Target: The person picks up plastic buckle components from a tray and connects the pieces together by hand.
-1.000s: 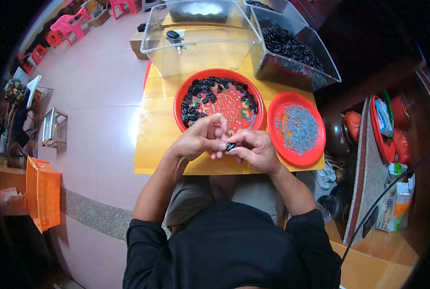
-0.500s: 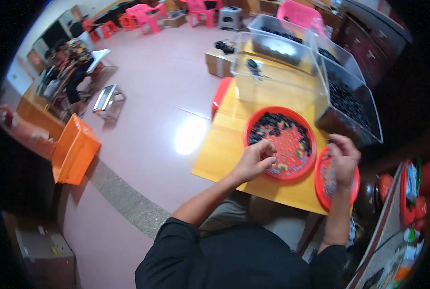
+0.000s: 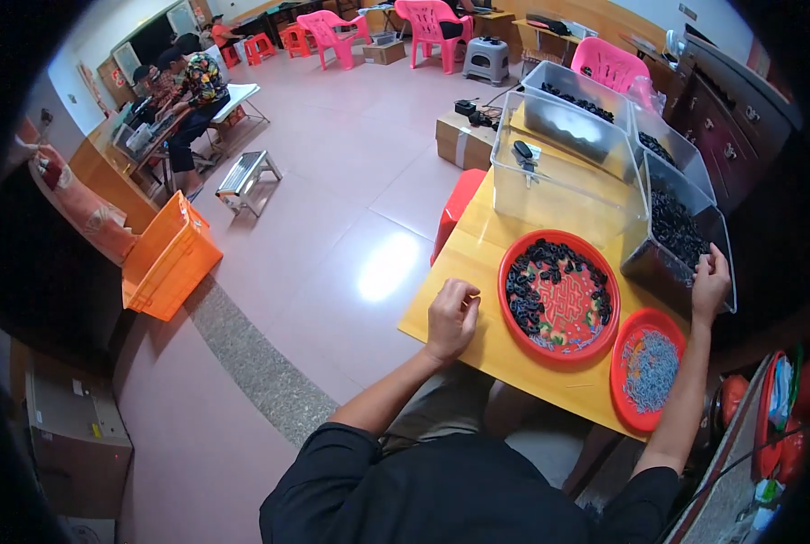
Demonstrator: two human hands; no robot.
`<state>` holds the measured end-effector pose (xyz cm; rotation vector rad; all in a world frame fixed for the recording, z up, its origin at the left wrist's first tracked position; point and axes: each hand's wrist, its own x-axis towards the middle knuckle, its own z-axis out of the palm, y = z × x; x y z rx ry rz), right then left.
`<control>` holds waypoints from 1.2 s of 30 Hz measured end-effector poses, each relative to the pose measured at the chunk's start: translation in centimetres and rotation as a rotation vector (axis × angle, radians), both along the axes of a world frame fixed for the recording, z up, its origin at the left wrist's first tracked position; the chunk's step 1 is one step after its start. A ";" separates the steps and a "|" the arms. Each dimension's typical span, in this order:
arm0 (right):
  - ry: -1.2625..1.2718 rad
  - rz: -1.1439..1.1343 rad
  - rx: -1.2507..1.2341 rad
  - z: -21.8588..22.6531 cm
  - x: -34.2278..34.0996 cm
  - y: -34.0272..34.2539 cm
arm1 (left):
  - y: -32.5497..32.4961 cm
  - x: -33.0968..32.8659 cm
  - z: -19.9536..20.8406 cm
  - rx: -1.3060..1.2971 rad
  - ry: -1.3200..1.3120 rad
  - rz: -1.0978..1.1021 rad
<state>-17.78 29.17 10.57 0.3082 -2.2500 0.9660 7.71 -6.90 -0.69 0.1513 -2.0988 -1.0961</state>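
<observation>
My left hand (image 3: 453, 319) is curled, thumb against the fingers, over the left edge of the yellow table (image 3: 423, 319); whatever it holds is hidden. To its right stands a round red tray (image 3: 615, 313) with small black ring-like pieces (image 3: 525, 304) around its patterned bottom. My right hand (image 3: 712, 288) is raised at the near rim of a clear plastic bin (image 3: 691, 286) heaped with black pieces (image 3: 673, 222). Its fingers are bent together, and I cannot make out anything in them. Beside my right forearm sits a smaller red tray (image 3: 618, 367) of small grey metal pieces (image 3: 652, 370).
A clear bin (image 3: 559, 186) with keys (image 3: 525, 156) stands behind the round tray; more bins (image 3: 568, 109) of black pieces are beyond. A red stool (image 3: 459, 208) touches the table's left side. An orange crate (image 3: 171, 258), a step stool (image 3: 248, 179) and a seated person (image 3: 196, 100) are left.
My right hand has gone from above the smaller tray, with a dark piece at its fingers, to the bin's rim. My left hand has drawn back left from the round tray. The view has shifted.
</observation>
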 end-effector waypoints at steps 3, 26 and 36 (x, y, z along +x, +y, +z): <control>0.083 -0.003 -0.051 -0.1 4.3 -1.9 | 0.2 -0.3 -0.3 0.046 0.056 -0.006; -0.064 0.798 0.675 -8.3 14.4 -18.6 | -0.8 -0.8 -2.2 0.113 -0.107 -0.004; -0.106 0.815 0.567 -8.7 13.1 -12.1 | -1.1 -1.0 -2.2 0.115 -0.106 -0.013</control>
